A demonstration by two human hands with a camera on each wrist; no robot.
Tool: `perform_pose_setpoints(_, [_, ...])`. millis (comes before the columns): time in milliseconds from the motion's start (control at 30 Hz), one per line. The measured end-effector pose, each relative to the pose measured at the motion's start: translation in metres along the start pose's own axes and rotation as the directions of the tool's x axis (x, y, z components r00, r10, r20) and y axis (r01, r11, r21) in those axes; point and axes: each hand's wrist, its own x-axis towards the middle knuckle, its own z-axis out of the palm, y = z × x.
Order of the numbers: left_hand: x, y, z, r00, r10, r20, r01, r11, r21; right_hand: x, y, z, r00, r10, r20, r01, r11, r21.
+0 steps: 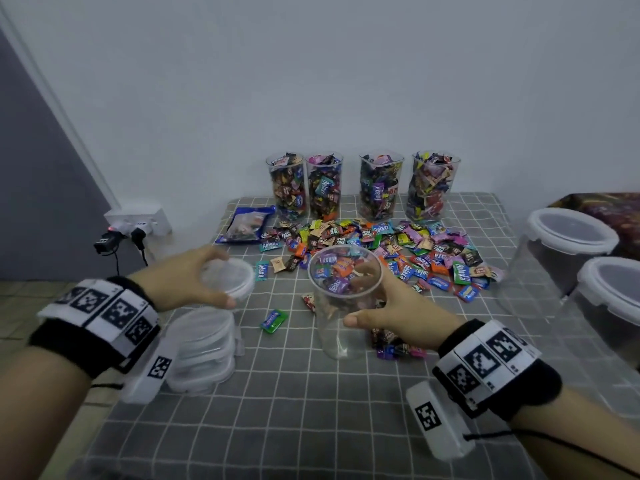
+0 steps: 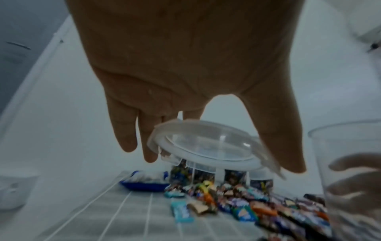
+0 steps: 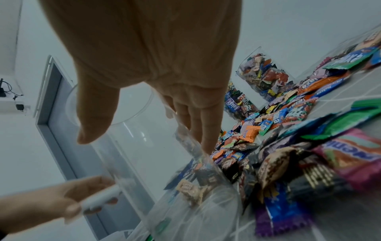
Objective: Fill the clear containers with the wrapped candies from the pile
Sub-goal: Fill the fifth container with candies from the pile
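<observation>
My right hand [image 1: 360,296] grips a tall clear container [image 1: 332,334] around its upper wall, thumb at the front and fingers behind. It looks empty, and candies show through its wall. The same grip appears in the right wrist view, hand [image 3: 144,145] on container [image 3: 148,171]. My left hand [image 1: 220,277] holds a round clear lid [image 1: 239,275] by its rim, left of the container, above a stack of lids [image 1: 204,344]. From the left wrist, the lid [image 2: 208,146] hangs level under the hand. The pile of wrapped candies [image 1: 398,251] lies just behind the container.
Four candy-filled clear containers [image 1: 377,188] line the back of the checked table [image 1: 277,410]. A blue candy bag [image 1: 246,225] lies at back left. Two lidded containers [image 1: 568,244] stand at the right edge. Stray candies [image 1: 273,320] lie near the held container.
</observation>
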Motion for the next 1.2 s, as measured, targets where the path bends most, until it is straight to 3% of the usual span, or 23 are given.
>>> perform_pose_setpoints(200, [0.007,-0.026,0.027,0.973,-0.190,0.128,0.173,0.976,0.135,0.000,-0.001,0.001,1.000,0.016,-0.017,-0.016,0.999,-0.036])
perform_pose_setpoints(400, [0.013,-0.024,0.029,0.958,-0.187,0.219,0.142,0.969,0.204,-0.003,-0.004,0.002,1.000,0.019,-0.015,-0.020,0.999,-0.049])
perform_pose_setpoints(500, [0.010,-0.016,0.027,0.957,-0.187,0.223,0.132,0.962,0.240,-0.008,-0.011,-0.006,0.999,0.032,0.036,-0.022,0.966,-0.257])
perform_pose_setpoints(567, [0.010,-0.010,0.024,0.968,-0.134,0.212,0.078,0.965,0.252,-0.016,-0.013,-0.019,0.997,0.058,0.057,-0.022,0.866,-0.500])
perform_pose_setpoints(667, [0.008,0.003,0.021,0.981,-0.014,0.196,-0.033,0.971,0.237,-0.036,-0.014,-0.044,0.990,0.132,-0.038,-0.113,0.625,-0.772])
perform_pose_setpoints(833, [0.005,0.034,0.031,0.965,0.117,0.235,-0.180,0.946,0.270,-0.065,0.000,-0.066,0.922,0.339,-0.185,-0.276,0.244,-0.930])
perform_pose_setpoints(900, [0.008,0.044,0.037,0.959,0.128,0.253,-0.201,0.935,0.291,-0.073,0.008,-0.068,0.895,0.388,-0.220,-0.295,0.145,-0.944])
perform_pose_setpoints(1033, [0.015,0.059,0.051,0.950,0.129,0.284,-0.220,0.923,0.315,-0.078,0.023,-0.064,0.878,0.361,-0.313,-0.374,0.111,-0.921])
perform_pose_setpoints(1200, [0.028,0.070,0.071,0.961,0.006,0.277,-0.138,0.876,0.461,-0.075,0.036,-0.056,0.845,0.417,-0.333,-0.406,0.098,-0.909])
